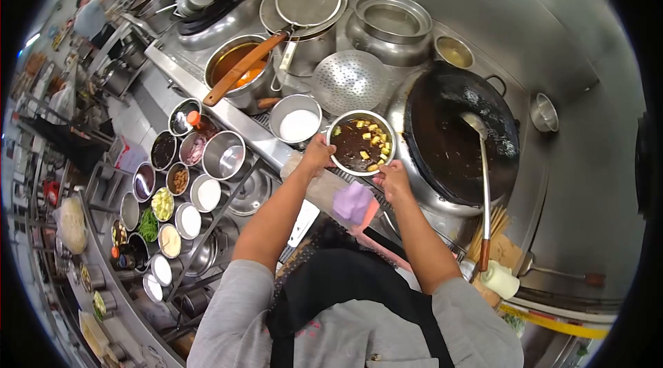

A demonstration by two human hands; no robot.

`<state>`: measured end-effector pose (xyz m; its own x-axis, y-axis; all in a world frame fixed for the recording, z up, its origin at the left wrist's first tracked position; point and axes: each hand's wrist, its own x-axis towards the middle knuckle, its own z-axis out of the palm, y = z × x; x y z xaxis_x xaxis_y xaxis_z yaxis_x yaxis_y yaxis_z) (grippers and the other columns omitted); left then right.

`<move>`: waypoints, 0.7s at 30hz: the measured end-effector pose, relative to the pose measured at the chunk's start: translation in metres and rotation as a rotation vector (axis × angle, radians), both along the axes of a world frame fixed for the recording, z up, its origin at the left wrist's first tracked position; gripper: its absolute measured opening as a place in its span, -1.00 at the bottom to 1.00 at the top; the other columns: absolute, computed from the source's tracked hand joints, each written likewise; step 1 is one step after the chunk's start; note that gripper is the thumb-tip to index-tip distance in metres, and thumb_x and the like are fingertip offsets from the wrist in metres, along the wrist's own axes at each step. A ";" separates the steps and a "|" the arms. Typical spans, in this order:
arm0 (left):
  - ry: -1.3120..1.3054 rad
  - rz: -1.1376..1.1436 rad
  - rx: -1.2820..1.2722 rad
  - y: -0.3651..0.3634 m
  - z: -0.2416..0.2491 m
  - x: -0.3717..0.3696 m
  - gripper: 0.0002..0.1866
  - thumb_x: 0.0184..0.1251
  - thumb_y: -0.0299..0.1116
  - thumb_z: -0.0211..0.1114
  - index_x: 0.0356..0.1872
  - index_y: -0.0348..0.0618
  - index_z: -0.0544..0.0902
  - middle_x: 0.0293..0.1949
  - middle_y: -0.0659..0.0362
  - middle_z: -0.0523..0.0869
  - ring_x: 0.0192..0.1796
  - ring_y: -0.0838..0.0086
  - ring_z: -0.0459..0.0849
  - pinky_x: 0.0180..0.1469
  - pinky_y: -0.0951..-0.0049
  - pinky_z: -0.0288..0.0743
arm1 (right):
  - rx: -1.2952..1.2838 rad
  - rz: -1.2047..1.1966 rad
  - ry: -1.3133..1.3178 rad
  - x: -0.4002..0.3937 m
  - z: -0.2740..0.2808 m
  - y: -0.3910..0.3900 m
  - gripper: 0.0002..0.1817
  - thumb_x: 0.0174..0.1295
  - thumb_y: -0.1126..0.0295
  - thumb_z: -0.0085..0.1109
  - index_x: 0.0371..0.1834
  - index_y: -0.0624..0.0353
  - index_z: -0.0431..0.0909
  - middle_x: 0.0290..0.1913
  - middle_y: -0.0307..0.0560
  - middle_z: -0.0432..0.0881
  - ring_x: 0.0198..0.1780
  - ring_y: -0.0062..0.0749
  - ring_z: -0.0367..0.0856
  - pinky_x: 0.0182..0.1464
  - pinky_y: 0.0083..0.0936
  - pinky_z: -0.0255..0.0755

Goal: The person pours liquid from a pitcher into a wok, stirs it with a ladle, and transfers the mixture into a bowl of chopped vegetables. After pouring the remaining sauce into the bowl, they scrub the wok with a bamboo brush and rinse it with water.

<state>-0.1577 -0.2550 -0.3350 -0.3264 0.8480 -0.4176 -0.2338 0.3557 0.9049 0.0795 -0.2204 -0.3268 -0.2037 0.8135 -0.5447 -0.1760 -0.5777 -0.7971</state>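
Note:
Both my hands hold a round metal bowl (334, 163) by its rim in front of me. Dark brown sauce (351, 145) fills it, with yellow chunks (373, 138) gathered mostly on the right side. My left hand (318, 155) grips the left edge, fingers closed on the rim. At the lower right edge, my right hand (394, 180) is closed on the rim too. Just right of the bowl sits a large black wok (442, 154) with some dark liquid inside. A long-handled ladle (484, 181) rests in the wok, its wooden handle end toward me.
A pot of white contents (299, 125) and a perforated strainer (350, 82) are close behind the bowl. A wooden handle (242, 72) crosses an orange-oil pot (224, 57). Ingredient bowls (181, 181) crowd the left. A purple cloth (353, 202) lies nearby. Another person (90, 19) stands far left.

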 end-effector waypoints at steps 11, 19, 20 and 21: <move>-0.292 0.061 0.343 -0.094 0.053 0.000 -0.66 0.38 -0.38 0.29 0.09 -0.15 0.43 -0.06 0.15 0.62 0.00 0.36 0.66 -0.08 0.19 0.71 | 0.397 0.313 0.011 0.012 0.126 -0.040 -0.76 0.29 0.52 0.18 0.01 0.21 0.48 -0.17 -0.16 0.65 -0.27 -0.59 0.63 -0.39 -0.67 0.50; -0.315 0.446 0.432 -0.296 0.128 0.003 -0.76 0.39 -0.44 0.23 -0.04 -0.16 0.37 -0.13 0.16 0.60 -0.16 0.47 0.67 -0.24 0.36 0.72 | 0.294 0.729 0.254 -0.046 0.173 -0.141 -0.80 0.26 0.57 0.20 -0.11 0.23 0.40 -0.26 -0.15 0.61 -0.41 -0.61 0.56 -0.44 -0.67 0.51; -0.266 0.505 0.389 -0.327 0.133 0.001 -0.73 0.39 -0.42 0.23 0.01 -0.17 0.38 -0.12 0.16 0.59 -0.13 0.48 0.66 -0.22 0.40 0.70 | 0.253 0.799 0.252 -0.060 0.170 -0.159 -0.79 0.26 0.57 0.20 -0.09 0.24 0.40 -0.24 -0.13 0.62 -0.41 -0.60 0.57 -0.44 -0.67 0.53; -0.233 0.585 0.377 -0.359 0.136 0.001 -0.72 0.39 -0.42 0.23 0.03 -0.17 0.39 -0.11 0.16 0.59 -0.12 0.49 0.66 -0.20 0.40 0.70 | 0.227 0.862 0.270 -0.077 0.173 -0.182 -0.77 0.26 0.56 0.20 -0.08 0.25 0.39 -0.21 -0.09 0.64 -0.40 -0.57 0.60 -0.44 -0.66 0.55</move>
<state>-0.1568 -0.6137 -0.1991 -0.7083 0.6617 -0.2458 -0.4911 -0.2118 0.8450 0.0030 -0.4029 -0.1538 -0.8838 0.4031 -0.2373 0.0457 -0.4305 -0.9014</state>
